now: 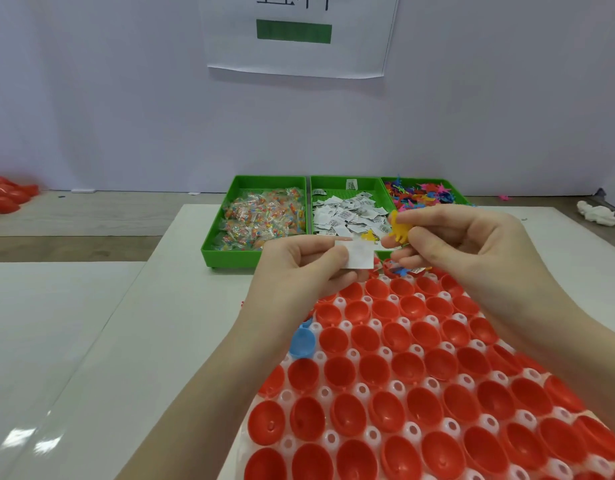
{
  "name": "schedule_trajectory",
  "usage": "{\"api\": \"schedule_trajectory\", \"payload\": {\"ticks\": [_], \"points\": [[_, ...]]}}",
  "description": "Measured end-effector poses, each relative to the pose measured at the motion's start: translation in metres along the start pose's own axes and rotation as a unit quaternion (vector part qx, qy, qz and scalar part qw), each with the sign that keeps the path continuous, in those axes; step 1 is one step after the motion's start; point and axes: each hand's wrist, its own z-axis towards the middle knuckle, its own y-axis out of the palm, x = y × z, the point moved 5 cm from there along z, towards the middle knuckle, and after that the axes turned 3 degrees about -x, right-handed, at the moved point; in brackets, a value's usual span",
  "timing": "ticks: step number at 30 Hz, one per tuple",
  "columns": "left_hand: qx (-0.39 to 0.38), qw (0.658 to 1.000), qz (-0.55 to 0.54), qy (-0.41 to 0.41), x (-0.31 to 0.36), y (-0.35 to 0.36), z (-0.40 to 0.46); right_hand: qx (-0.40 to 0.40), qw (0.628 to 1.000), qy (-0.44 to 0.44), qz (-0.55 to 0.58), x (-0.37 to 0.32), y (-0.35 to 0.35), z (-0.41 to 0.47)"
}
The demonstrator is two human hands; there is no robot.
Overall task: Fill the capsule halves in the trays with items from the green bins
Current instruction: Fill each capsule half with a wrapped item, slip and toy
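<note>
Left hand (301, 261) pinching a white paper slip (357, 255), right hand (462, 244) pinching a yellow toy figure (399, 227), above red capsule halves (403, 368), three green bins (334, 216) behind.

Red capsule halves (408, 368) in a white tray (396, 388); one blue half (302, 342). Green bins (254, 221) of multicoloured packets (261, 216), white printed slips (347, 214), pink-and-blue figures (420, 194). Yellow figure (399, 230); white slip (356, 254).

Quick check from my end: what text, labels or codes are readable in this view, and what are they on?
Nothing reads in full.
Wall sheet: large black characters cut off by the frame's top edge, unreadable; a plain green bar below them.
Paper slips in the middle green bin: dark printed blocks, too small to read.
Slip in the left hand: its visible face looks blank.
</note>
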Motion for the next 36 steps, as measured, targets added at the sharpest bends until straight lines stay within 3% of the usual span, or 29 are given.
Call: {"api": "schedule_trajectory", "payload": {"ticks": [5,16,24,29,33,36], "points": [[-0.020,0.999,0.008,0.032,0.004,0.002,-0.002,-0.031,0.998,-0.021,-0.042,-0.011,0.006,-0.006],[-0.141,0.989,-0.046,0.028,0.012,0.003,-0.004,0.036,0.986,-0.029,-0.160,-0.010,0.006,-0.003],[-0.067,0.991,0.071,0.094,0.017,-0.007,-0.004,0.020,0.985,-0.049,-0.164,-0.006,0.020,0.002],[0.000,0.962,0.236,0.135,0.014,-0.014,0.002,-0.059,0.963,-0.084,-0.250,-0.004,0.032,0.011],[0.040,0.979,0.162,0.118,0.009,-0.025,0.004,-0.075,0.958,-0.122,-0.248,0.000,0.041,0.009],[0.018,0.995,0.065,0.077,0.002,-0.028,0.007,-0.063,0.989,-0.065,-0.115,0.006,0.036,0.010]]}}
